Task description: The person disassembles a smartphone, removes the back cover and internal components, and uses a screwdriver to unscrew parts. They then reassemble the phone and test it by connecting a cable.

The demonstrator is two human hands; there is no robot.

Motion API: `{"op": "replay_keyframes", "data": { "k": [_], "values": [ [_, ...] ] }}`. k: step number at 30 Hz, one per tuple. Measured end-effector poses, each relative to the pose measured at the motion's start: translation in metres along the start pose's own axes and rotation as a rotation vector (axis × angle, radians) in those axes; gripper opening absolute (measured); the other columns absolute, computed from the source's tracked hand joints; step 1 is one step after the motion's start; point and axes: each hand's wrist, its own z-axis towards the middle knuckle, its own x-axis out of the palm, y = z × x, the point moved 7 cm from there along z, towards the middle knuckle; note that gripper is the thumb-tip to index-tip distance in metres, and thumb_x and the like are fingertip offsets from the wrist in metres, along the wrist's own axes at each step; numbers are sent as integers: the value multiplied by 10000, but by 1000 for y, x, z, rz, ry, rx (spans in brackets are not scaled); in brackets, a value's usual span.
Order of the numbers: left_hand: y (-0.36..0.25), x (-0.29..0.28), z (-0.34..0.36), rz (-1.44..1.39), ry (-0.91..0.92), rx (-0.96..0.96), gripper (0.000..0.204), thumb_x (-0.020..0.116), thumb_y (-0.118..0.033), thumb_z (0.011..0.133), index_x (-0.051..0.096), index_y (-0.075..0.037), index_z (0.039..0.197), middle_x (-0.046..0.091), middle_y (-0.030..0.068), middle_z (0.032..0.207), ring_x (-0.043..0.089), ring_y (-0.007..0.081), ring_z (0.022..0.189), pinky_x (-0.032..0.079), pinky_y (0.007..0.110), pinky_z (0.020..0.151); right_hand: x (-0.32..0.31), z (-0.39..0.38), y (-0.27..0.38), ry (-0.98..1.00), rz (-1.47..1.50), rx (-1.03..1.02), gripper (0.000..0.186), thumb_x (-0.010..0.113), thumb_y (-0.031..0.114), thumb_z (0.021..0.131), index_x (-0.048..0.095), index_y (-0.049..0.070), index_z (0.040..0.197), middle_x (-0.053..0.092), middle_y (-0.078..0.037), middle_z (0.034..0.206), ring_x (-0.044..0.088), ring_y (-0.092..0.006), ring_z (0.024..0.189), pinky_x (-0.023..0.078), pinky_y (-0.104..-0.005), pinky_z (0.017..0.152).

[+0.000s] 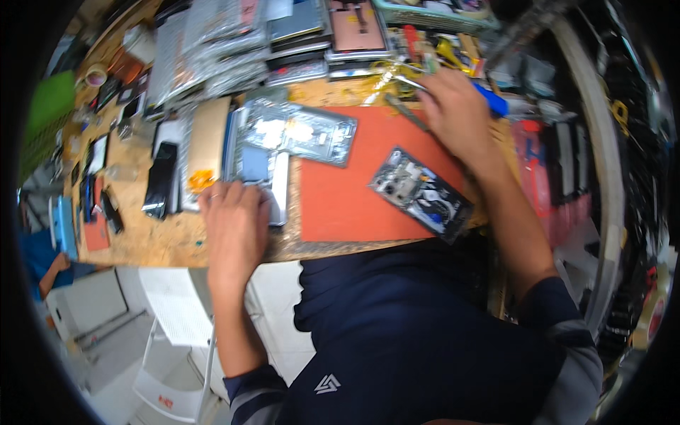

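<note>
My left hand lies palm down near the bench's front edge, its fingers laid out over the end of some flat phone parts. Beside its fingertips is a small bright orange piece. My right hand reaches to the tools at the back right. A thin silvery tool points to its fingers, but blur hides whether they grip it. Below that hand, an opened smartphone with bare inner parts lies slanted on an orange mat. A silvery phone frame overlaps the mat's upper left corner.
Stacked phone screens and bubble-wrapped packs fill the back of the wooden bench. A blue item lies right of my hand. A white folding chair stands below on the left; another person's arm shows at far left.
</note>
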Motion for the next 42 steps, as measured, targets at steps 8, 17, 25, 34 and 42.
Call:
{"op": "replay_keyframes", "data": {
  "k": [8,17,25,34,42],
  "values": [
    [2,-3,11,-12,90,-4,74,754,-73,838,693,-38,862,670,140,909,597,359,979,413,489,953,-45,20,-23,-180,171,66,116,733,112,912,759,45,1003,700,-129,937,691,-314,848,553,-445,765],
    [-2,0,34,33,248,-25,99,726,-26,750,656,-26,819,684,161,878,599,369,873,418,470,858,-70,-70,-69,176,96,312,132,693,114,955,758,8,1000,729,-162,926,706,-321,794,541,-422,710],
    [-27,-36,12,-461,-296,-38,191,665,144,774,574,25,891,655,146,894,652,287,814,530,370,797,-15,-65,-53,222,-23,161,149,659,65,925,716,-15,1037,651,-214,1003,688,-420,879,552,-521,811],
    [-81,13,8,-798,-307,-140,175,717,126,897,645,21,1017,639,84,944,639,163,854,523,288,816,-37,-21,-29,335,33,-6,163,616,108,959,644,-43,1012,686,-229,960,703,-429,901,568,-510,808],
    [-92,36,17,-900,-223,-164,187,712,54,978,690,33,1162,680,50,995,628,118,919,520,282,855,-48,-16,11,156,682,96,250,717,-3,926,540,5,1102,677,-193,883,697,-429,836,534,-486,713]
  ]
}}
